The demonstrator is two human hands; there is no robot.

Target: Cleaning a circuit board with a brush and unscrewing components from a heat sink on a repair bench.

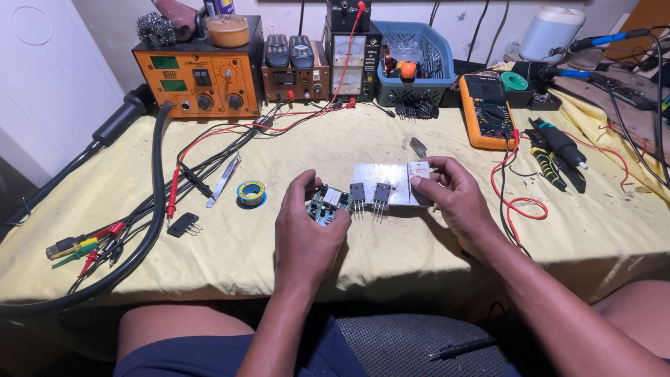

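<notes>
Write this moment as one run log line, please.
left hand: holds circuit board | right hand: holds metal plate with two transistors | surface: yellow-covered bench

We see the yellow table (391, 244) brightly lit from above, its front edge and our lap in shadow, edges bowed by wide-angle distortion.

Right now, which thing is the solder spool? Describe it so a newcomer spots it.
On the yellow cloth, look just beyond the left hand, right of the tweezers. The solder spool is a small ring, blue outside and yellow inside, the only round thing there.
</notes>
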